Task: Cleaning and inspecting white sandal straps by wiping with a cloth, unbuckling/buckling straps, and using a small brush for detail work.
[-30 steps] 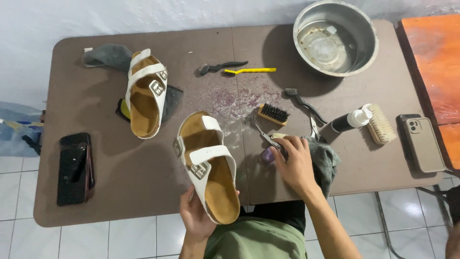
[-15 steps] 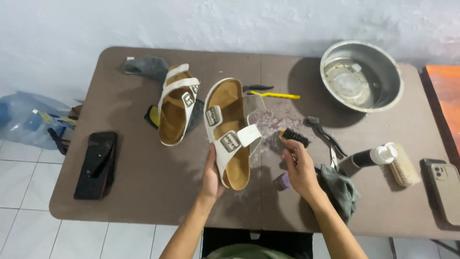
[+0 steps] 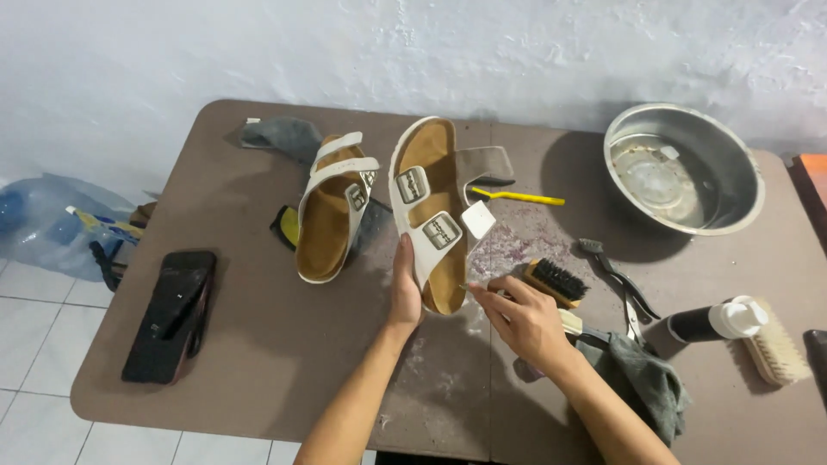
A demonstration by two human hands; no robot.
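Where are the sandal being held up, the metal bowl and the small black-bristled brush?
held sandal (image 3: 428, 207), head view, on the cork footbed near the buckled straps.
metal bowl (image 3: 682, 169), head view, on the inside bottom.
black-bristled brush (image 3: 557, 281), head view, on the bristles.

A white two-strap sandal (image 3: 428, 211) with a tan footbed is lifted off the brown table, tilted on its side, toe pointing far. One buckled strap hangs open to the right. Its mate (image 3: 332, 207) lies flat just to the left, sole down, straps fastened, toe far.
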